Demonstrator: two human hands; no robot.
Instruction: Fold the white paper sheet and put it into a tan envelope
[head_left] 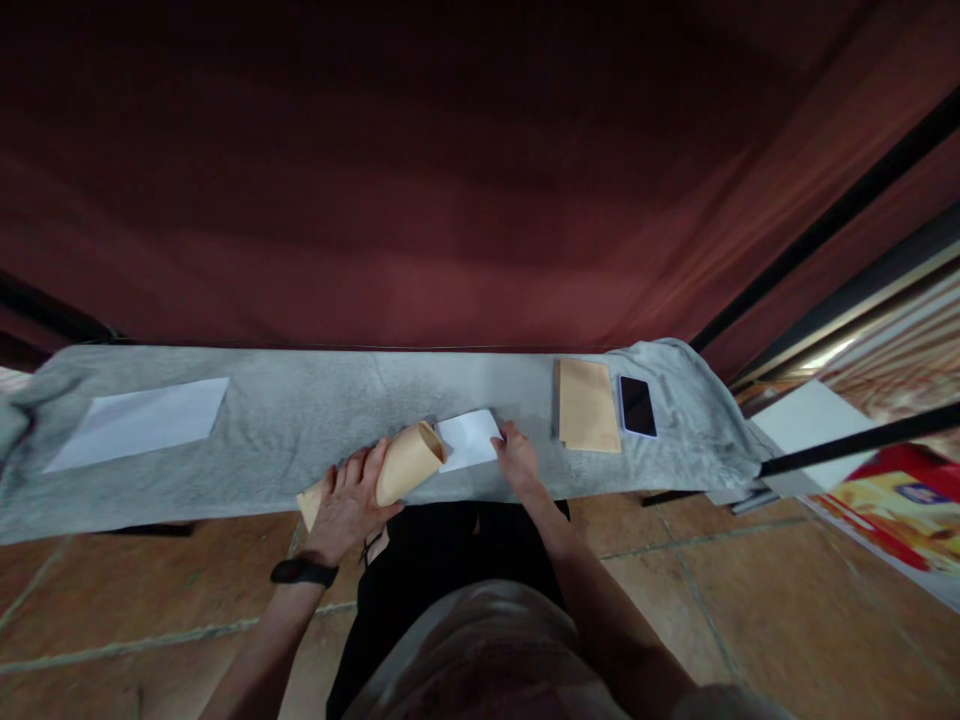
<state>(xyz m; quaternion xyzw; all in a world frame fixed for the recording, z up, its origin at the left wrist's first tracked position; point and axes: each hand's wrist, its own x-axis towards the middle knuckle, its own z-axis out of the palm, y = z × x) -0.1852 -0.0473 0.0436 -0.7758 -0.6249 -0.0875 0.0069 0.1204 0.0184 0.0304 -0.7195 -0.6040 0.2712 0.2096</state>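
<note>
A brown paper envelope (409,465) lies at the front edge of the cloth-covered table, its mouth bulging open toward the right. My left hand (349,508), with a dark band on the wrist, grips the envelope from above, fingers across its body. A folded white sheet of paper (469,440) has its left end at the envelope's mouth; whether that end is inside cannot be made out. Fingers of my right hand (517,458) pinch the sheet's right edge.
Grey cloth (300,400) covers the long narrow table. Another white sheet (146,422) lies at the left. Brown envelopes (589,405) and a phone (637,406) lie at the right. A dark red curtain (420,200) hangs behind; a white box-like object (814,430) stands beyond the right end.
</note>
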